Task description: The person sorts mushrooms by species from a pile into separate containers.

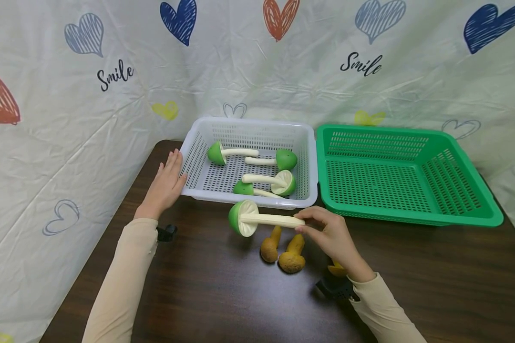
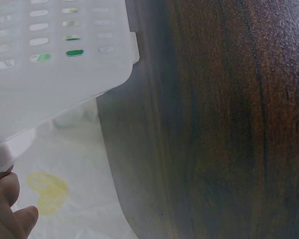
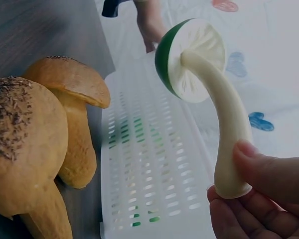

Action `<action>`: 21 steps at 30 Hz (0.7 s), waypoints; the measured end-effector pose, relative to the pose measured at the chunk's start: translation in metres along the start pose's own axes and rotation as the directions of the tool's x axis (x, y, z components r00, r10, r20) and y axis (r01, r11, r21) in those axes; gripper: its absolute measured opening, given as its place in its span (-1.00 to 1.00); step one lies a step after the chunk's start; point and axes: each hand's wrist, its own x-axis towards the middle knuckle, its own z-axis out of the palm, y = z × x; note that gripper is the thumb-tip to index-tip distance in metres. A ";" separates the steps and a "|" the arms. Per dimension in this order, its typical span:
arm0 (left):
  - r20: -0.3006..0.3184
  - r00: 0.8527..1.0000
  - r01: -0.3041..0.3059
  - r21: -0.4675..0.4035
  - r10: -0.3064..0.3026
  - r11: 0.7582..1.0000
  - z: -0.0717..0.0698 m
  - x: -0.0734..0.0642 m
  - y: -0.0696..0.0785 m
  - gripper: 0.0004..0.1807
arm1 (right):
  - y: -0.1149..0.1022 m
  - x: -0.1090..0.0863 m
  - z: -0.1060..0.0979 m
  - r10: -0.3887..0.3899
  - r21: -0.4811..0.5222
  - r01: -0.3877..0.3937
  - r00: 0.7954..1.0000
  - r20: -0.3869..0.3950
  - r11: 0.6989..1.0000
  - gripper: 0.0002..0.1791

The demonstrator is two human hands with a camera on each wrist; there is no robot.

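By the end of its pale stem, my right hand (image 1: pixel 332 233) pinches a green-capped toy mushroom (image 3: pixel 217 99), held above the table just in front of the white basket (image 1: pixel 240 196). Its cap points left in the head view. My left hand (image 1: pixel 165 181) rests with straight fingers against the white basket's left side. Several like mushrooms lie inside that basket, one of them a green-capped mushroom (image 1: pixel 286 159) at the right. Below the held one, two brown mushrooms (image 1: pixel 291 257) lie on the table; a third brown piece (image 1: pixel 336 269) is partly hidden by my right wrist.
A green basket (image 1: pixel 412 216) stands right beside the white one, with nothing seen in it. Both are on a dark wooden table (image 1: pixel 214 295). Behind them hangs a white sheet (image 1: pixel 257 66) printed with hearts.
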 end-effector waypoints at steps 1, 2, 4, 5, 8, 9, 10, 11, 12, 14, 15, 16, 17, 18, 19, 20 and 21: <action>0.001 1.000 0.002 -0.002 -0.002 1.000 0.000 0.000 0.000 -0.31 | 0.000 0.000 0.000 -0.002 -0.001 0.002 1.000 -0.001 1.000 -0.74; 0.002 1.000 0.003 -0.005 -0.003 1.000 0.000 0.000 0.000 -0.31 | 0.000 0.001 0.000 -0.003 -0.001 0.003 1.000 -0.002 1.000 -0.73; 0.004 1.000 0.003 -0.008 -0.003 1.000 0.000 -0.001 0.000 -0.31 | 0.000 0.002 0.000 -0.004 -0.001 0.004 1.000 -0.002 1.000 -0.73; 0.004 1.000 0.004 -0.008 -0.004 1.000 -0.001 -0.001 0.000 -0.31 | -0.001 0.002 0.000 -0.005 -0.001 0.005 1.000 -0.003 1.000 -0.72; 0.000 1.000 0.001 -0.010 -0.001 1.000 0.000 -0.001 0.000 -0.31 | -0.002 0.003 -0.001 -0.008 0.006 0.008 1.000 -0.003 1.000 -0.72; -0.001 1.000 0.000 -0.009 0.000 1.000 0.000 0.000 0.000 -0.31 | -0.003 0.003 -0.001 -0.009 0.012 0.009 1.000 -0.002 1.000 -0.72; -0.003 1.000 0.000 -0.008 -0.001 1.000 -0.001 -0.001 0.000 -0.31 | -0.004 0.004 -0.001 -0.011 0.019 0.011 1.000 -0.001 1.000 -0.73; -0.004 1.000 -0.001 -0.008 0.000 1.000 -0.001 0.000 0.001 -0.31 | -0.005 0.004 -0.001 -0.013 0.023 0.014 1.000 -0.002 1.000 -0.73; -0.004 1.000 -0.002 -0.009 0.002 1.000 -0.001 0.000 0.001 -0.31 | -0.005 0.005 -0.001 -0.015 0.028 0.015 1.000 -0.002 0.999 -0.73; -0.005 1.000 -0.005 -0.008 0.005 1.000 -0.001 0.000 0.001 -0.31 | -0.006 0.007 -0.002 -0.013 0.037 0.013 1.000 -0.003 0.999 -0.74; -0.005 1.000 -0.007 -0.007 0.007 1.000 -0.001 0.000 0.001 -0.32 | -0.007 0.008 -0.002 -0.011 0.037 0.011 1.000 -0.004 0.999 -0.74; -0.005 1.000 -0.008 -0.007 0.008 1.000 -0.001 0.000 0.001 -0.32 | -0.007 0.009 -0.002 -0.007 0.036 0.007 1.000 -0.004 0.999 -0.75; -0.004 1.000 -0.009 -0.006 0.009 1.000 -0.001 0.000 0.001 -0.32 | -0.008 0.011 -0.003 -0.004 0.032 0.004 1.000 -0.005 0.999 -0.75; -0.004 1.000 -0.008 -0.005 0.008 1.000 -0.001 0.000 0.000 -0.32 | -0.008 0.012 -0.003 0.002 0.031 -0.002 1.000 -0.005 1.000 -0.75; -0.005 1.000 -0.008 -0.004 0.008 1.000 -0.001 0.000 0.000 -0.32 | -0.008 0.013 -0.004 0.009 0.031 -0.009 1.000 -0.003 0.999 -0.76; -0.006 1.000 -0.008 -0.003 0.008 1.000 -0.001 0.000 0.000 -0.32 | -0.008 0.015 -0.004 0.014 0.032 -0.014 1.000 -0.002 0.999 -0.76; -0.005 1.000 -0.007 -0.003 0.007 1.000 0.000 0.000 0.000 -0.32 | -0.008 0.016 -0.004 0.017 0.031 -0.017 1.000 -0.002 0.999 -0.76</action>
